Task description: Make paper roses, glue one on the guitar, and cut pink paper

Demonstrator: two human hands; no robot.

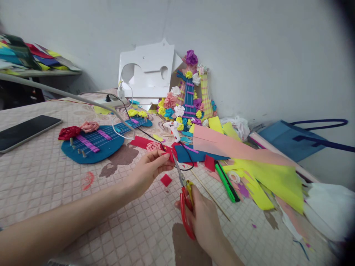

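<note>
My left hand (149, 166) pinches a small piece of red paper (168, 156) between thumb and fingers. Red-handled scissors (182, 192) are in my right hand (202, 214), with fingers through the handle loops. Their blades (177, 166) point up and away from me, and the tips are at the red piece. Whether the blades touch it, I cannot tell. Below my left fingers lies a loose red square (166, 180) on the table. Just beyond the hands are a pink paper flower (154, 146) and a red strip (141, 142).
A blue paper guitar (91, 147) with red and pink flowers lies left. Behind stand a white glue gun (174, 129), flower-covered guitars (190, 96) and a power strip (111, 101). At right are a green cutter (226, 181), a wooden stick (210, 195) and yellow sheets (280, 181). A phone (27, 131) lies far left.
</note>
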